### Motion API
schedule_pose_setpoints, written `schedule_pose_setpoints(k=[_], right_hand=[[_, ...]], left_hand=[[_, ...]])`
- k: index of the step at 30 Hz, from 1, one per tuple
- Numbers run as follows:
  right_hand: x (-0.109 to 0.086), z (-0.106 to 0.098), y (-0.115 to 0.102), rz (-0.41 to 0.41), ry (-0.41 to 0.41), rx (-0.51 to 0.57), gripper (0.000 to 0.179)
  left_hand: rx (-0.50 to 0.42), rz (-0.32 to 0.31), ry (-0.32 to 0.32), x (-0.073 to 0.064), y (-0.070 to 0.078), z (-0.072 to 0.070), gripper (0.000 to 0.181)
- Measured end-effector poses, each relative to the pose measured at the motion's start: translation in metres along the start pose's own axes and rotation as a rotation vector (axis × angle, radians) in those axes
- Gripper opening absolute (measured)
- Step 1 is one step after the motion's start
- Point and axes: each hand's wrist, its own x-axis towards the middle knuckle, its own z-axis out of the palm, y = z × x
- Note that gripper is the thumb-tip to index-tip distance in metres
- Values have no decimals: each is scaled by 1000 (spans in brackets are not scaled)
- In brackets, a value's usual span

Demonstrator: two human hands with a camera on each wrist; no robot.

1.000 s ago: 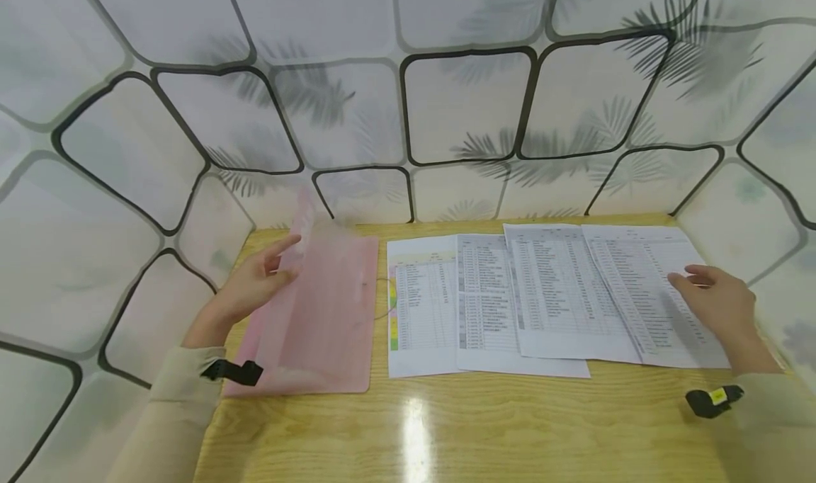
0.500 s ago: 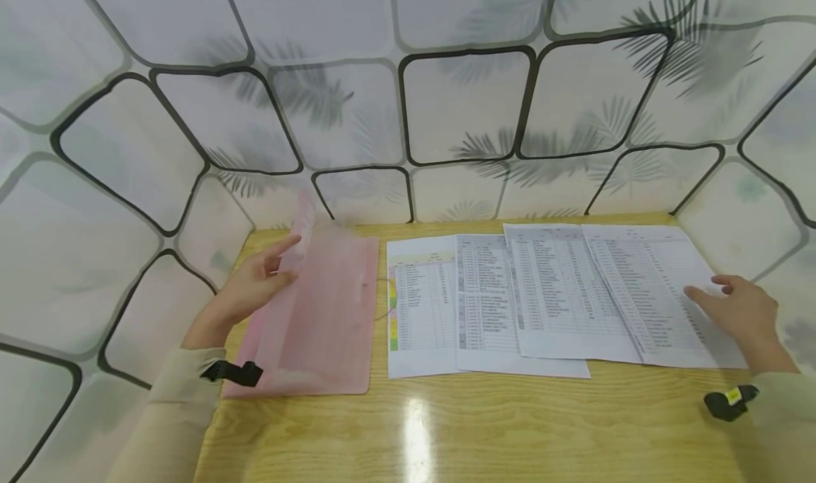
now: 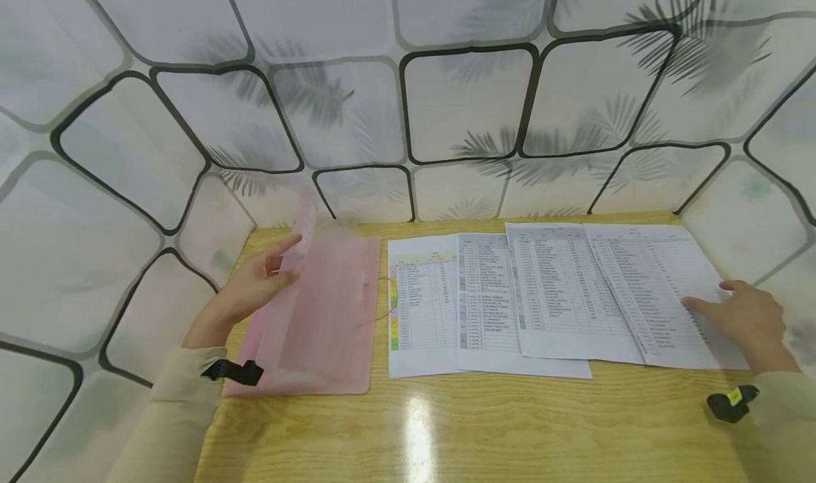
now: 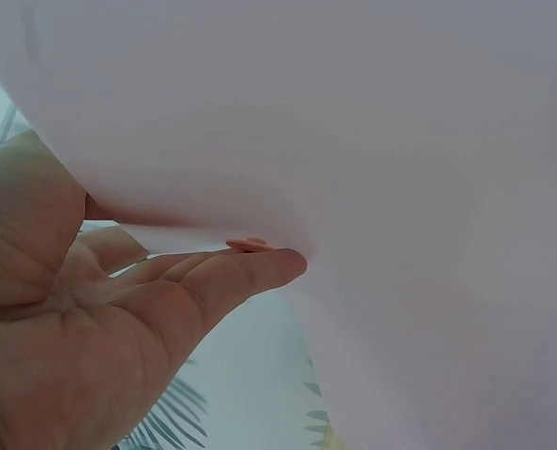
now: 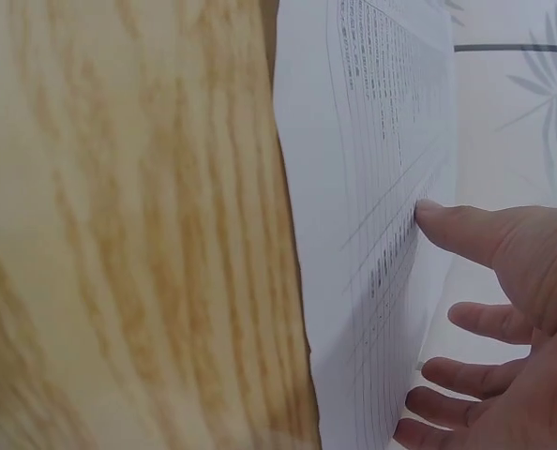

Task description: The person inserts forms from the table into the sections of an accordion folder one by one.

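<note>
On the left of the table lies a translucent pink plastic folder (image 3: 331, 313), its flap (image 3: 280, 327) raised. My left hand (image 3: 251, 285) pinches that flap near its edge. Close up in the left wrist view, a small pink snap button (image 4: 250, 246) shows beside the fingertips. Four overlapping printed sheets fan out to the right. At the far right sheet (image 3: 644, 292), my right hand (image 3: 749, 320) rests with its thumb on the print. The other fingers of that hand are spread loosely by the sheet's right edge, as the right wrist view shows.
The leftmost sheet (image 3: 423, 313) has coloured strips down its left side. A round string loop (image 3: 390, 297) lies between it and the folder. Patterned panels (image 3: 472, 108) wall the wooden table (image 3: 510, 426) at the back and both sides.
My right hand has moved right, and the far right sheet's lower corner has shifted right with it. The left hand has kept its hold on the raised flap.
</note>
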Motion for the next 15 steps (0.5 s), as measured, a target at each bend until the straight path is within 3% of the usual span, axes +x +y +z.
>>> schedule_pose_setpoints(k=[9,15], right_hand=[[3,-5,1,-26,-24,-44,98],[4,-4,0,-40,26,-49,93]], left_hand=[[-18,11,2,1,-1,0,68],[2,9,7,1,0,-1,68]])
